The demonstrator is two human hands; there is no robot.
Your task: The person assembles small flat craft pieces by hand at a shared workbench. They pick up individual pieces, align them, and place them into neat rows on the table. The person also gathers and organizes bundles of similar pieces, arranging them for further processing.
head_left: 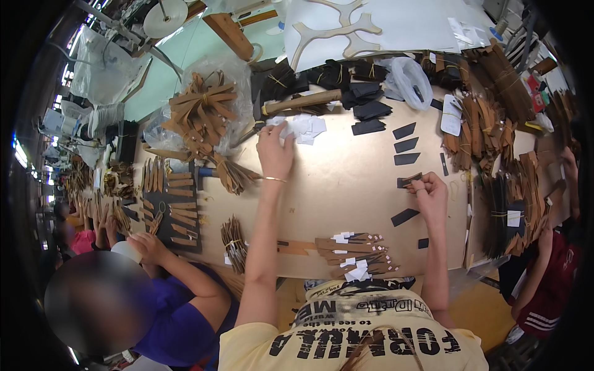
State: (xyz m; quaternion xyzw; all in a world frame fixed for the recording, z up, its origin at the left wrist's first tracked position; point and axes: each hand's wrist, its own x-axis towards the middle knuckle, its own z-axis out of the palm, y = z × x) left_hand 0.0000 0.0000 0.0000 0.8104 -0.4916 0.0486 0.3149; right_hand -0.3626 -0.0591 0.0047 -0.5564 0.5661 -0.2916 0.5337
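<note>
My left hand (276, 154) reaches over the table, its fingers apart and touching the edge of a loose pile of white paper slips (307, 129). A hammer with a wooden handle (303, 102) lies just beyond these slips. On the right, my right hand (431, 195) pinches a small dark and brown strip (409, 181) between thumb and fingers, low over the table. Several black slanted pieces (406, 145) lie in a column above that hand, and another black piece (405, 217) lies below it. Close to my body rests a row of brown strips with white tags (356, 252).
Bundled brown strips (204, 105) lie on plastic at the left, more bundles (476, 127) at the right. Black stacks (371, 111) and a plastic bag (408, 80) line the back. A person in purple (179, 309) sits left; another in dark red (554, 281) sits right.
</note>
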